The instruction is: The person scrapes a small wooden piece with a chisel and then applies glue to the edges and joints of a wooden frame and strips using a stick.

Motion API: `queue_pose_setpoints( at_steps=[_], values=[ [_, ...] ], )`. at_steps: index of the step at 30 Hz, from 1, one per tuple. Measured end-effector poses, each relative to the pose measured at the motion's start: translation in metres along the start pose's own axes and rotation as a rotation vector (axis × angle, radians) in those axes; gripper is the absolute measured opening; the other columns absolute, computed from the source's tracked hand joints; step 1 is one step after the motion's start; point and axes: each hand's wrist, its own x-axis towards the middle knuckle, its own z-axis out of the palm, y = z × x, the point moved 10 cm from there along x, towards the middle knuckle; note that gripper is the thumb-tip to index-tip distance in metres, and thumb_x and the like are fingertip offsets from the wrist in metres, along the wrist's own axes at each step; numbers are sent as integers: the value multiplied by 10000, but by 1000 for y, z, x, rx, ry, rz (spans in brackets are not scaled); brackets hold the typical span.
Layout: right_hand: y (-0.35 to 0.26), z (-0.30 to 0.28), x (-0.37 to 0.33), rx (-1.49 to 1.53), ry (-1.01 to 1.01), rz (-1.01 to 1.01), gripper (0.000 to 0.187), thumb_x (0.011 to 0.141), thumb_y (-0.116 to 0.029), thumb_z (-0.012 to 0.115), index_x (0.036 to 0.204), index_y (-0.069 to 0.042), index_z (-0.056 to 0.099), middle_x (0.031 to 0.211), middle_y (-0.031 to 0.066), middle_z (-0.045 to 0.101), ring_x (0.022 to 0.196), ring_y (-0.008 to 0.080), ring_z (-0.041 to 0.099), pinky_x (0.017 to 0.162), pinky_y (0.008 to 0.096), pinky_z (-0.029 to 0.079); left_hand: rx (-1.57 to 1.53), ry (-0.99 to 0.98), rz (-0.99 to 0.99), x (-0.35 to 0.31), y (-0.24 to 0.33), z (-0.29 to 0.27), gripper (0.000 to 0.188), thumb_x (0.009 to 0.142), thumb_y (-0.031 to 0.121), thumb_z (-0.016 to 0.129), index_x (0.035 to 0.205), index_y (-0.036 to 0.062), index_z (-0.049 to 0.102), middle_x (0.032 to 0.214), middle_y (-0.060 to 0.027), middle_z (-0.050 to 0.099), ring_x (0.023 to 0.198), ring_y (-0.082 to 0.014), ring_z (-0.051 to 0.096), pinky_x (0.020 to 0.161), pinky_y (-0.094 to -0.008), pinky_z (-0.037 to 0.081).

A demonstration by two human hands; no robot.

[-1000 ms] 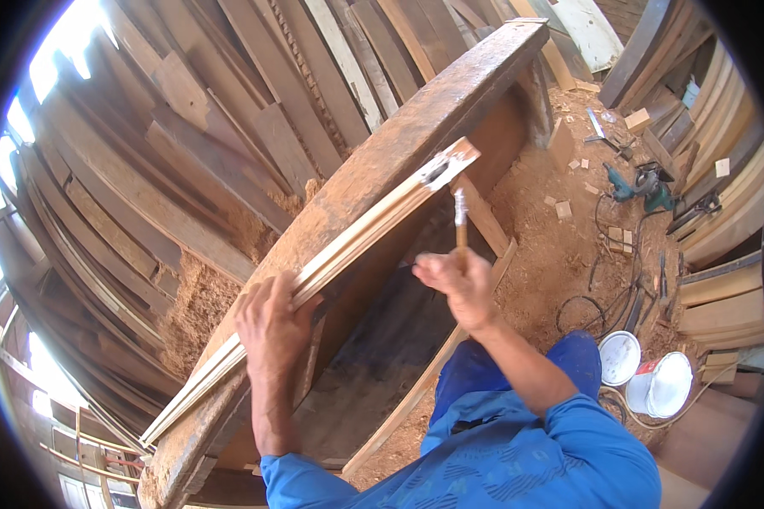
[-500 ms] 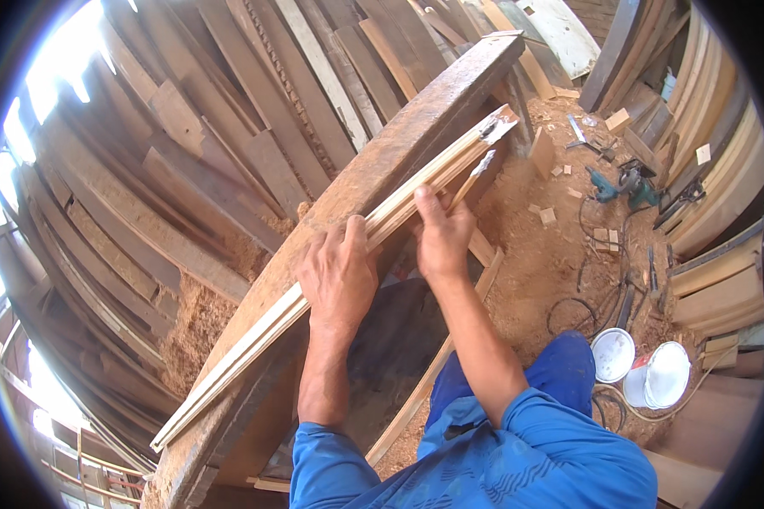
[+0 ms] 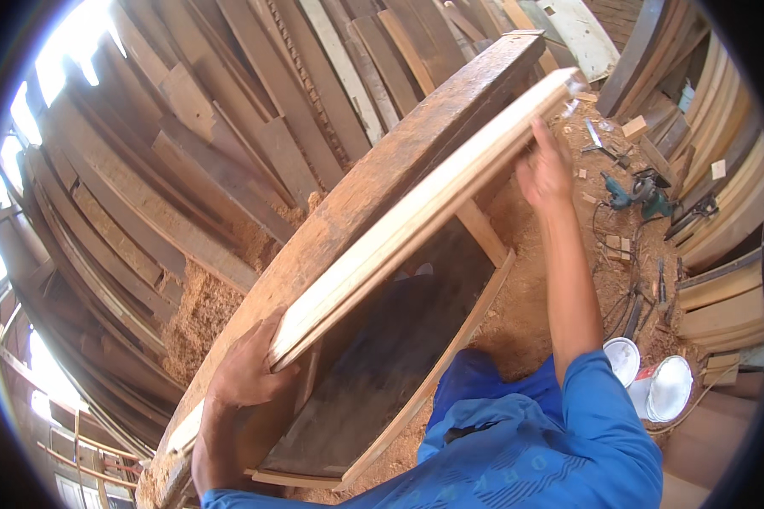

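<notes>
A long pale wooden strip (image 3: 424, 208) with a grooved edge is raised slantwise above a thick, worn wooden beam (image 3: 339, 220). My left hand (image 3: 250, 365) is closed around its near left end. Close to the far right end, my right hand (image 3: 545, 165) grips the strip, thumb along the edge and the other fingers partly hidden. That far end is blurred and has a whitish smear. A second pale piece of wood (image 3: 187, 428) shows on the beam beyond my left wrist. The brush seen earlier in my right hand cannot be made out.
Below the strip is a wooden frame (image 3: 424, 407) around a dark panel. Boards (image 3: 221, 161) lean at the back left above a sawdust heap (image 3: 204, 322). Right, on the shavings-strewn floor, lie a teal power tool (image 3: 632, 193), cables and white buckets (image 3: 666, 390).
The strip has been lifted off the beam toward me. My left hand has moved down left to its near end, my right hand up right toward its far end.
</notes>
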Motion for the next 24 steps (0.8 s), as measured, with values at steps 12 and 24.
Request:
queue_pose_setpoints(
  at_steps=[12,24],
  values=[
    [59,46,-134,-216,-201,225,215,940,-251,732,945,-50,655,791,-38,609,747,45,589,661,223,500,-665,-191,150,96,87,117,871,905,155,727,1598,73,205,1287,-72,508,1158,-162,500,1013,-334,431],
    [57,0,7,-405,-162,173,273,913,-247,761,771,-71,607,722,31,649,548,81,570,482,241,485,-1427,-697,33,-3,88,308,1223,628,607,900,1531,19,321,1201,-156,622,1105,-286,638,994,-425,490]
  ],
)
